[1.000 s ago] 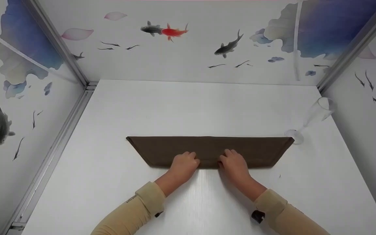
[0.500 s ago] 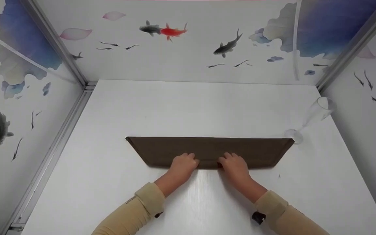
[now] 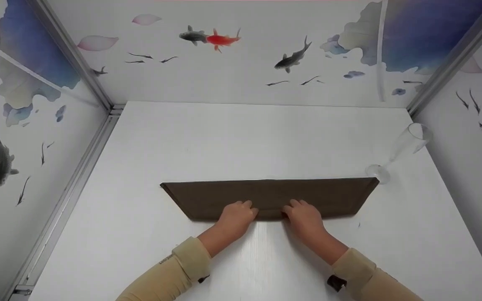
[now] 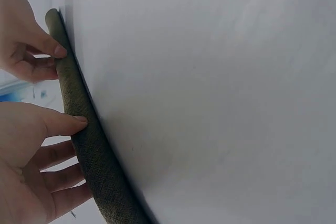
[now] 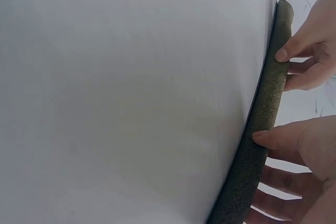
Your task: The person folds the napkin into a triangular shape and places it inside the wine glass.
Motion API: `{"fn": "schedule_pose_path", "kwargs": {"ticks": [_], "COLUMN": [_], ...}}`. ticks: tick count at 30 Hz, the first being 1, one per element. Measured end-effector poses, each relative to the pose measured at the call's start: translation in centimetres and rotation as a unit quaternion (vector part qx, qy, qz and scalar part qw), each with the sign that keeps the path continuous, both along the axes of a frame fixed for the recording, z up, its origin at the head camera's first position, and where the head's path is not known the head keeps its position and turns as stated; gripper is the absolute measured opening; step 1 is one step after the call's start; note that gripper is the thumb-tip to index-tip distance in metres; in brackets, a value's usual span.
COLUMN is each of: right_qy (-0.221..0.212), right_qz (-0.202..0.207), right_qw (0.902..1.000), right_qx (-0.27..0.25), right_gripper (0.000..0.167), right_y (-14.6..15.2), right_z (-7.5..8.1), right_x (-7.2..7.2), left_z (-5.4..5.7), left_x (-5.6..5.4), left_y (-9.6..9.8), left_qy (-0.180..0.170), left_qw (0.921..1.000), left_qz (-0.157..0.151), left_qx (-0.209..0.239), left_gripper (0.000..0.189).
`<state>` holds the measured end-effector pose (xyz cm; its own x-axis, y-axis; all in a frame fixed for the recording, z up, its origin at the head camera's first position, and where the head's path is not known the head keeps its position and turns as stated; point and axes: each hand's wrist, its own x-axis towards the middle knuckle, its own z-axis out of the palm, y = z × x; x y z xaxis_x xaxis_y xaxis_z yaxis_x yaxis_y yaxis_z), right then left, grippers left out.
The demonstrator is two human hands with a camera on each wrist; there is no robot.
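Fingers of the left hand (image 3: 237, 219) and right hand (image 3: 306, 219) pinch the near edge of a brown cloth (image 3: 268, 193), frame center; a clear glass (image 3: 406, 144) stands at right.

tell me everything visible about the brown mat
The brown mat looks woven, a trapezoid in the head view, longer side farthest, darker borders on the slanted ends, near edge rounded. The left hand and right hand pinch that edge over the white table. One far corner nears the clear glass; contact is unclear.
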<state>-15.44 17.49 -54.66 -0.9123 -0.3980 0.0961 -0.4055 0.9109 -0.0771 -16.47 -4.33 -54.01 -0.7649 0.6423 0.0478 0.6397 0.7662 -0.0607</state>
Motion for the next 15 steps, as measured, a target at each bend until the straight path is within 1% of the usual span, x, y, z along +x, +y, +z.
{"fn": "schedule_pose_path", "kwargs": {"ticks": [5,8,12,15], "right_qy": [0.003,0.011,0.013,0.014], "right_qz": [0.002,0.003,0.0,-0.006], "right_qw": [0.9999,0.9997,0.9995,0.9992], "right_qx": [-0.014,-0.024,-0.028,-0.037], "right_gripper": [0.012,0.013,0.013,0.008], "right_y": [0.1,0.17,0.25,0.23], "right_z": [0.24,0.21,0.06,0.08], "right_x": [-0.03,-0.11,-0.27,-0.47], "left_z": [0.1,0.21,0.4,0.55], "left_x": [-0.1,-0.29,-0.52,-0.59], "left_y": [0.08,0.17,0.22,0.18], "left_qy": [-0.012,-0.015,-0.005,0.013], "left_qw": [0.9998,0.9997,0.9997,0.9995], "left_qz": [0.01,0.016,0.022,0.027], "left_qx": [-0.009,-0.009,0.003,0.011], "left_gripper": [0.014,0.014,0.017,0.023]}}
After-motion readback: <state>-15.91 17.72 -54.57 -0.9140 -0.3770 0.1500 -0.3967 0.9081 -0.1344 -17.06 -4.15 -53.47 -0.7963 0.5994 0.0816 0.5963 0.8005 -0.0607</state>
